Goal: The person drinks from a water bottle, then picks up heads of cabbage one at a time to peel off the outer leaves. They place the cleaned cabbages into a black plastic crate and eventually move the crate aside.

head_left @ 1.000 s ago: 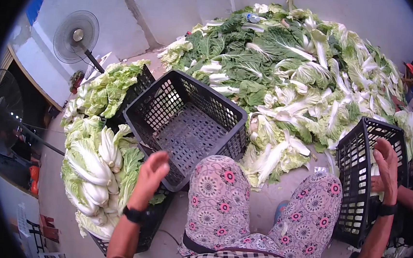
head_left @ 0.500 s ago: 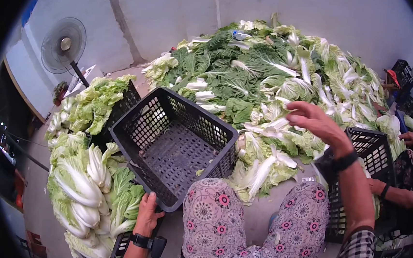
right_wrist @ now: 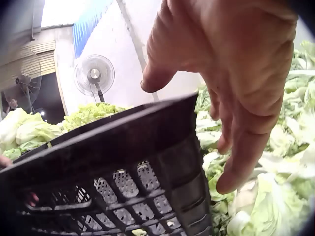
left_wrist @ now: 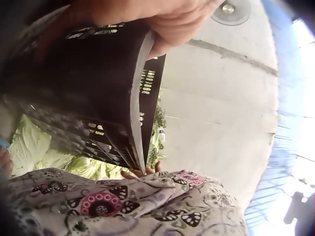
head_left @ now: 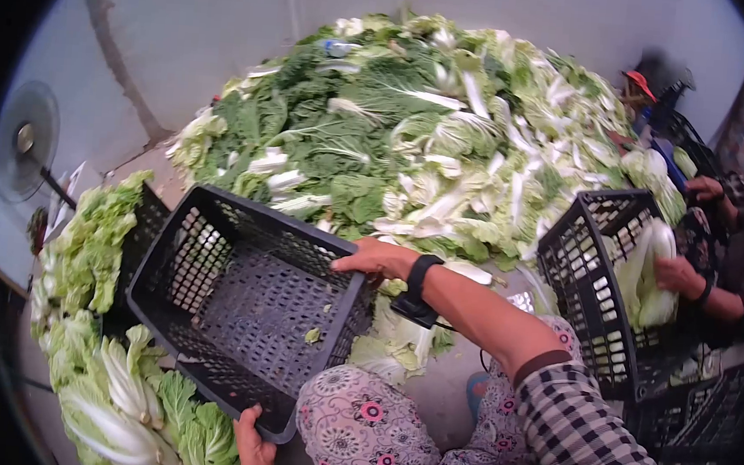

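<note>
A black plastic crate (head_left: 262,302) with lattice walls sits tilted in front of my knees, holding only a few leaf scraps. My left hand (head_left: 254,451) grips its near rim. The left wrist view shows this hand (left_wrist: 147,19) bent over the crate's edge. At the far right corner is my right hand (head_left: 376,259). In the right wrist view that hand (right_wrist: 231,73) has its thumb and fingers spread either side of the corner, with a gap between thumb and rim. Napa cabbages (head_left: 113,413) lie heaped to the left of the crate.
A large pile of cabbage leaves (head_left: 380,128) spreads against the wall. To the right, another person's hand (head_left: 679,276) holds a napa cabbage (head_left: 649,263) at a second black crate (head_left: 586,293). A standing fan (head_left: 25,140) is at the far left.
My right hand has swung left from beside the second crate to the empty crate's corner. My left hand has come down onto its near rim. The head view has turned right.
</note>
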The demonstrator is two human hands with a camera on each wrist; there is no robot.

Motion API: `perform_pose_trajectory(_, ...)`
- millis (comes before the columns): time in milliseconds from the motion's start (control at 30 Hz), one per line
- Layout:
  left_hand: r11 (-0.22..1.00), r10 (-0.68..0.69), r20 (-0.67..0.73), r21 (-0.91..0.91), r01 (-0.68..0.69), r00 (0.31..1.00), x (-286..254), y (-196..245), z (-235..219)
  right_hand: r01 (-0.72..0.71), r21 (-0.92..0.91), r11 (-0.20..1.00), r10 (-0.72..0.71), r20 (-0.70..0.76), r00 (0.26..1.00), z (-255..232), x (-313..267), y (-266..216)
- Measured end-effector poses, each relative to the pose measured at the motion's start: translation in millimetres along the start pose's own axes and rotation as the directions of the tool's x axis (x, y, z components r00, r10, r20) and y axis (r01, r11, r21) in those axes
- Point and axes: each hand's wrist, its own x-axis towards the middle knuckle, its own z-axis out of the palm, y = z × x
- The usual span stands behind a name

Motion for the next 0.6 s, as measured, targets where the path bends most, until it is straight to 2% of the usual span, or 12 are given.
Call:
perform_pose_trajectory(33,0.998,-0.048,-0.019,0.040,0.048,0.999,-6,3,3,0.012,0.033,0.999,-0.008,-0.093,0.996,5,-3,-3)
perform_pose_trajectory(67,0.999,0.012,0.013,0.038,-0.013,1.000,-3,-4,-9,0.028,0.122,0.992,-0.016,-0.100,0.995,7,0,3)
perform_pose_trajectory(100,0.985,0.160,0.065,0.050,-0.163,0.985,-5,-10,-9,-0.019,0.146,0.989,0.041,-0.150,0.988,11,-2,1)
perform_pose_trajectory(167,0.970,0.216,0.080,0.096,-0.223,0.973,-18,-6,11,-0.071,0.248,0.966,0.128,-0.222,0.967,20,-4,-6)
perform_pose_trajectory(233,0.979,0.034,-0.018,0.203,-0.029,0.999,-46,19,31,-0.071,0.353,0.933,0.172,-0.264,0.949,31,2,-7)
perform_pose_trajectory(333,0.985,0.038,-0.017,0.172,-0.034,0.999,-55,17,30,0.041,0.316,0.948,0.063,-0.312,0.948,40,-4,0)
perform_pose_trajectory(367,0.969,0.098,-0.023,0.230,-0.090,0.995,-49,8,16,0.148,0.369,0.917,-0.029,-0.307,0.951,43,7,5)
perform_pose_trajectory(400,0.883,0.254,0.111,0.379,-0.277,0.961,-37,0,-9,0.244,0.420,0.874,-0.109,-0.319,0.941,41,14,21)
perform_pose_trajectory(433,0.751,0.376,0.265,0.473,-0.460,0.888,-26,-12,-38,0.295,0.397,0.869,-0.177,-0.306,0.935,35,-21,12)
perform_pose_trajectory(467,0.585,0.478,0.416,0.507,-0.633,0.774,-21,-21,-50,0.347,0.360,0.866,-0.256,-0.276,0.926,30,-52,-6)
perform_pose_trajectory(533,0.534,0.467,0.367,0.608,-0.587,0.805,-35,-16,-41,0.443,0.384,0.810,-0.287,-0.399,0.871,42,-36,-12)
perform_pose_trajectory(600,0.493,0.474,0.390,0.626,-0.605,0.790,-23,-19,-45,0.283,0.243,0.928,-0.158,-0.431,0.888,40,-54,-31)
